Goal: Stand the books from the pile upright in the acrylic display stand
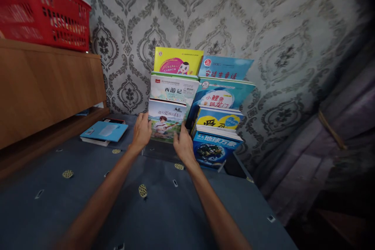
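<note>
Between my two hands is a book with a guitar player on its cover (166, 121). My left hand (142, 131) grips its left edge, and my right hand (184, 144) grips its lower right edge. The book stands upright in front of a white-and-green book (172, 90), with a yellow book (178, 60) behind that. Beside them on the right is a second row: a globe-cover book (215, 150) in front, then a blue-and-yellow book (218, 119), a teal book (225, 90) and a light blue book (227, 66) at the back.
A small stack with a light blue book (107, 131) on top lies at the left on the dark blue cloth (117, 195). A wooden cabinet (52, 90) bearing a red basket (58, 13) stands at the far left. Patterned wallpaper rises behind; a curtain (310, 125) hangs at right.
</note>
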Demonstrator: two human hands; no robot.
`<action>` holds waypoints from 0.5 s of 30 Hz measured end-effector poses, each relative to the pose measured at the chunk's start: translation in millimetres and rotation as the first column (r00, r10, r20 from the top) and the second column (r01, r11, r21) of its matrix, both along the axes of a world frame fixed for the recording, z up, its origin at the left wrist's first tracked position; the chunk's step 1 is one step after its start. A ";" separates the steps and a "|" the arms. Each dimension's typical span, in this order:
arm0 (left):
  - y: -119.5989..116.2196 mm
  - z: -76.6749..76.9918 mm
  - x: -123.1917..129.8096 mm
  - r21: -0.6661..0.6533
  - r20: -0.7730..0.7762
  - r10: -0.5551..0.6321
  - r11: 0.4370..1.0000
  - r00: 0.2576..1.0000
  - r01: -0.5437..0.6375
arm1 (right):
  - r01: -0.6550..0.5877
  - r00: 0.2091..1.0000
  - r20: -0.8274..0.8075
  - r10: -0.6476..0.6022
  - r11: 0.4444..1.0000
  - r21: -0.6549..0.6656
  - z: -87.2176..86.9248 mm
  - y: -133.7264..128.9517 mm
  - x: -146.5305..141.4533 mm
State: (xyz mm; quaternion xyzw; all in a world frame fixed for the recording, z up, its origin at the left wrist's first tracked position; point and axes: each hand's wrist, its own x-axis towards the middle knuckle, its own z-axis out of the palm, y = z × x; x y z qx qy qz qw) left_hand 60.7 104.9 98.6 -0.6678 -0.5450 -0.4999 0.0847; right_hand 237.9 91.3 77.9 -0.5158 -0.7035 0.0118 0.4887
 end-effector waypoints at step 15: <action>0.8 4.3 -6.7 -0.045 -0.029 0.024 0.999 0.999 -0.025 | 0.030 1.000 0.005 -0.030 1.000 0.001 -9.3 5.8 -1.4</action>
